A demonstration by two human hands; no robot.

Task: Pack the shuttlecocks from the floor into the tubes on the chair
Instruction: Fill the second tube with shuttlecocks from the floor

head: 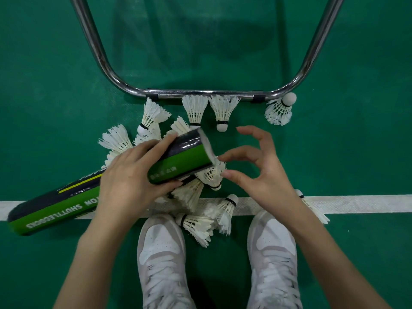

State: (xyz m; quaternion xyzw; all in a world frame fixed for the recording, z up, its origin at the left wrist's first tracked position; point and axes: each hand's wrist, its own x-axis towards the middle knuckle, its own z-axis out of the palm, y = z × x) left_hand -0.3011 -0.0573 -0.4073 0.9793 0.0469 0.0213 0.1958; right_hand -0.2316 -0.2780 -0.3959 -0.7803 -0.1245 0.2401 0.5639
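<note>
Now my left hand (133, 175) grips the green tube (178, 159) (mouth tilted rightward), above shuttlecocks (196, 192) scattered on the floor (334, 152); my right hand (256, 166) hovers loosely open, fingertips beside the tube's rim.

We're looking down at the left hand (131, 175) gripping a green tube (178, 159) over scattered shuttlecocks (194, 224) — right hand (256, 172) hovering loosely curled at its open end, white shoes (162, 262) below.
</note>
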